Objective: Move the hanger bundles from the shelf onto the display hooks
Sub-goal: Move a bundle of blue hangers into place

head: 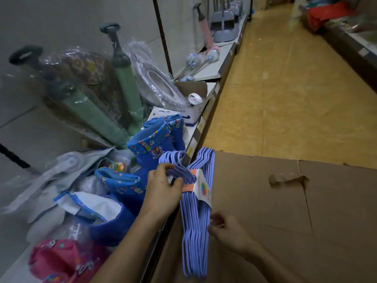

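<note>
A bundle of lilac-blue hangers (pixel 194 217) with a white and orange paper label (pixel 204 187) hangs over the edge between the low shelf and a cardboard box. My left hand (pixel 163 190) grips the bundle at the neck, just under the hooks (pixel 173 158). My right hand (pixel 226 229) sits beside the lower arm of the bundle, fingers loosely curled, fingertips at the hangers; whether they touch is unclear. No display hooks are in view.
The low shelf (pixel 204 127) holds blue printed boots (pixel 151 148), a pink boot (pixel 59 260), green pumps (pixel 124 78) and wrapped goods. A large cardboard box (pixel 285 211) fills the lower right. A yellow tiled aisle (pixel 285 88) runs ahead.
</note>
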